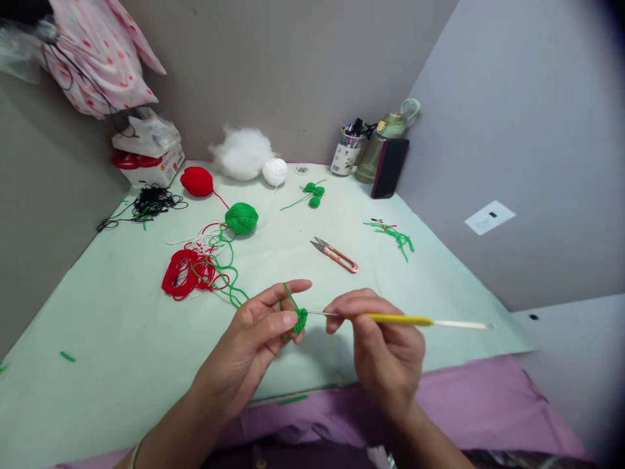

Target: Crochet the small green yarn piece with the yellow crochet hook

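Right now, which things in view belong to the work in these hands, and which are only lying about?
Apparently belonging:
green stitched piece, in the left hand
yellow-handled hook, in the right hand
probably the green yarn ball
perhaps the snips, untouched

Apparently lying about:
red yarn ball
black tangle
phone
bottle

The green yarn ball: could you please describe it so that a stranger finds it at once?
On the pale table cover, look beyond the left hand. There sits the green yarn ball, nearer that hand than the red ball and the white ball; only it, of the three, is green.
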Demonstrator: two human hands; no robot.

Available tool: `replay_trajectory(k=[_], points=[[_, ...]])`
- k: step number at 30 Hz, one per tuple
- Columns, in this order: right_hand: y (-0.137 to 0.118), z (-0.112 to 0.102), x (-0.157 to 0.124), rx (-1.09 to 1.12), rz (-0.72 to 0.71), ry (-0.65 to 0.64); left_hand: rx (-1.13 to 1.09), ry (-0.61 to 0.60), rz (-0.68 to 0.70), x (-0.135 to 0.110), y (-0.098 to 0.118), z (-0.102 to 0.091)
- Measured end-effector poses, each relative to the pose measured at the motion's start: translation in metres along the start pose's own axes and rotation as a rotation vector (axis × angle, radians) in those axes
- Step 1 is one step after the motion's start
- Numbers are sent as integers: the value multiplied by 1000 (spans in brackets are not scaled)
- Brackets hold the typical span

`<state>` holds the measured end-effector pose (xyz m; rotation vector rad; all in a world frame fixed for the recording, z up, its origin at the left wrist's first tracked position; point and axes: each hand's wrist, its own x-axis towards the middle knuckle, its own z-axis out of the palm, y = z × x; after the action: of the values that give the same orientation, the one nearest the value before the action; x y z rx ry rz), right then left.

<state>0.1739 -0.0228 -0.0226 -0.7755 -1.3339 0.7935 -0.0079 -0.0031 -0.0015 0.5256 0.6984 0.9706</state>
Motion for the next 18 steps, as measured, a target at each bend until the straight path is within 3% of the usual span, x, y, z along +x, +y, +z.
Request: replay_trajectory(k=[4, 8, 14, 16, 18], points=[[3, 5, 4, 175, 125, 5, 148, 46, 101, 0, -3, 1], [2, 11, 2, -68, -45, -100, 242, 52, 157, -1, -10, 3], [6, 8, -9, -551, -305, -158, 102, 93, 150, 1, -13, 7], [6, 7, -8, -570, -347, -162, 31, 69, 72, 3, -10, 6], [5, 7, -4, -423, -249, -85, -19, 35, 3, 5, -6, 4]])
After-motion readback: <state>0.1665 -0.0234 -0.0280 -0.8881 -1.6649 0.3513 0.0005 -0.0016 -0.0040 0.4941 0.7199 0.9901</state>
